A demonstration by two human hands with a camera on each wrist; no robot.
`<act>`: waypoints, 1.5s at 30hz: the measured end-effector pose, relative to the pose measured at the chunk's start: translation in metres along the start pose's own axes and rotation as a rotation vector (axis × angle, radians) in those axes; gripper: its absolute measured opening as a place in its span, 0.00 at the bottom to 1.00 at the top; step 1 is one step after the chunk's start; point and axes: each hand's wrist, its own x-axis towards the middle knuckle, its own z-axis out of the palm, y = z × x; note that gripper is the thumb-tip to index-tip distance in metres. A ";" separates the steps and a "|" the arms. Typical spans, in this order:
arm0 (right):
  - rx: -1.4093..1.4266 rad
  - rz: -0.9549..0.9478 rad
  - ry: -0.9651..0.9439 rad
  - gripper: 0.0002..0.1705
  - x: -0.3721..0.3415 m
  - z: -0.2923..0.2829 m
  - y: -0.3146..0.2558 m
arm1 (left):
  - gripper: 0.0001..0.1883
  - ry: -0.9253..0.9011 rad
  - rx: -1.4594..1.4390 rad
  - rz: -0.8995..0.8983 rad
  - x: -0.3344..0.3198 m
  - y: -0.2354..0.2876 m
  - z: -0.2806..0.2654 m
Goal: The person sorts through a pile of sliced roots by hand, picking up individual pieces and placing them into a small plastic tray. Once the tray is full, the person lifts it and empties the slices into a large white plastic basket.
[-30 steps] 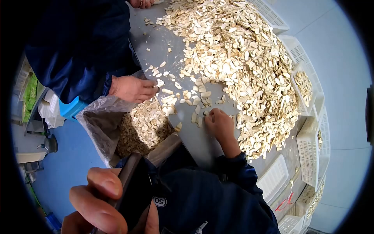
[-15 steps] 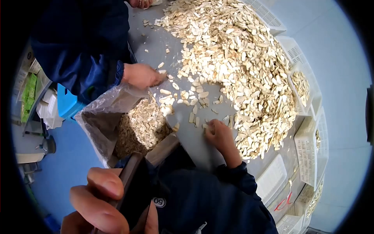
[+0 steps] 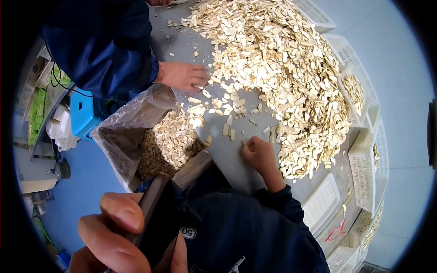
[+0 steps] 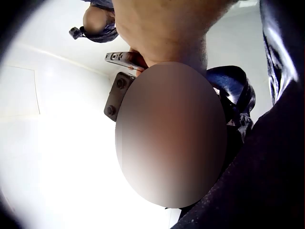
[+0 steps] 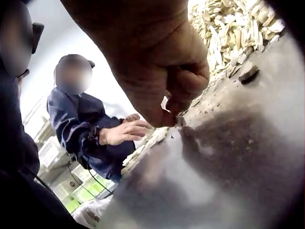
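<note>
In the head view my left hand (image 3: 116, 227) grips a dark, flat, phone-like device (image 3: 152, 218) close to the camera. The left wrist view shows that hand (image 4: 167, 31) raised beside a blurred face. My right hand (image 3: 261, 159) is low over the grey table (image 3: 218, 152), fingers curled, with a small pale piece at the fingertips. Seen from the right wrist, the thumb and index finger of the hand (image 5: 157, 71) pinch this small piece (image 5: 180, 121) at the table surface. Loose pale slices (image 3: 232, 134) lie just beyond it, beside a large heap (image 3: 291, 77).
Another person's hand (image 3: 182, 76) touches the table across from me. Between us stands a plastic-lined box (image 3: 120, 150) holding slices. White baskets (image 3: 362, 175) line the far side, near a white tray (image 3: 321, 202) and red-handled scissors (image 3: 337, 231). A blue stool (image 3: 84, 116) stands on the floor.
My right hand has drawn slightly back toward my body. The other person's hand has moved from above the box up and right toward the heap. My left hand keeps its hold.
</note>
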 end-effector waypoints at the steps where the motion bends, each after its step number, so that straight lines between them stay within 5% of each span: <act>1: 0.088 0.050 -0.023 0.13 -0.001 -0.003 0.000 | 0.38 0.010 0.014 0.009 0.001 0.000 0.002; 4: 0.322 0.187 -0.052 0.14 -0.007 -0.008 0.017 | 0.37 0.036 0.060 0.029 0.002 0.001 0.008; 7: 0.020 0.029 -0.076 0.15 -0.019 -0.021 0.029 | 0.37 0.094 0.118 0.060 0.007 0.000 0.016; 11: 0.005 -0.145 -0.019 0.13 -0.022 -0.031 0.020 | 0.36 0.250 0.193 0.088 0.022 -0.001 0.033; 13: -0.085 -0.246 -0.038 0.15 -0.014 -0.028 0.014 | 0.34 -0.051 0.158 -0.062 0.012 0.010 0.017; 20: -0.266 -0.382 -0.095 0.09 0.004 -0.023 0.012 | 0.32 -0.033 0.156 0.040 -0.005 0.009 0.007; 29: -0.216 -0.198 -0.183 0.11 0.004 -0.022 0.019 | 0.32 -0.280 0.171 -0.060 0.004 0.019 -0.016; 32: -0.215 -0.179 -0.182 0.12 0.006 -0.017 0.024 | 0.32 -0.264 0.270 -0.052 0.000 0.024 -0.020; 37: -0.133 -0.126 -0.171 0.12 0.002 -0.014 0.025 | 0.34 0.049 -0.148 0.146 -0.014 0.000 0.007; 41: -0.036 -0.099 -0.280 0.10 -0.003 -0.025 0.018 | 0.35 -0.027 -0.136 0.062 -0.012 -0.001 0.001; 45: 0.118 0.022 0.113 0.11 -0.002 -0.034 0.025 | 0.36 -0.062 -0.182 0.036 -0.013 -0.001 -0.003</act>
